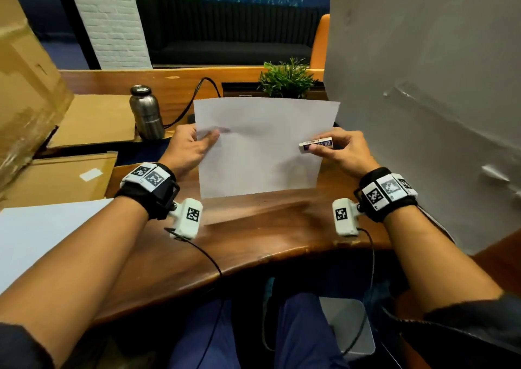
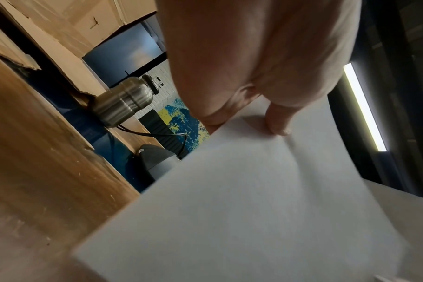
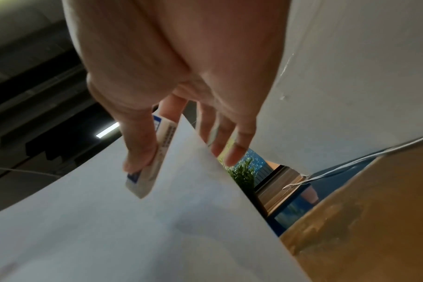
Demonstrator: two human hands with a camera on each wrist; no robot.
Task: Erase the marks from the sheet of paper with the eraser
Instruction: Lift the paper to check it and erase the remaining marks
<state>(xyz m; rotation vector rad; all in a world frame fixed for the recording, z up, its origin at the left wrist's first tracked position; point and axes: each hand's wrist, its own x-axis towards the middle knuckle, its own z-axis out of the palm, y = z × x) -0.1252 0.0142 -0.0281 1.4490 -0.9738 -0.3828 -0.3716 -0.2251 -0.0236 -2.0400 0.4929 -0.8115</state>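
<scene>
White sheet point(image 1: 262, 145) pinched upright between both hands, eraser point(image 1: 315, 144) in right.

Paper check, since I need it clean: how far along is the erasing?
Done: no marks show on the side of the paper facing the head camera, though it is blurred. In hand: the left hand pinches its left edge, the right hand holds its right edge and the eraser; the sheet is lifted off the desk. Left: possibly nothing; the back is unseen.
</scene>
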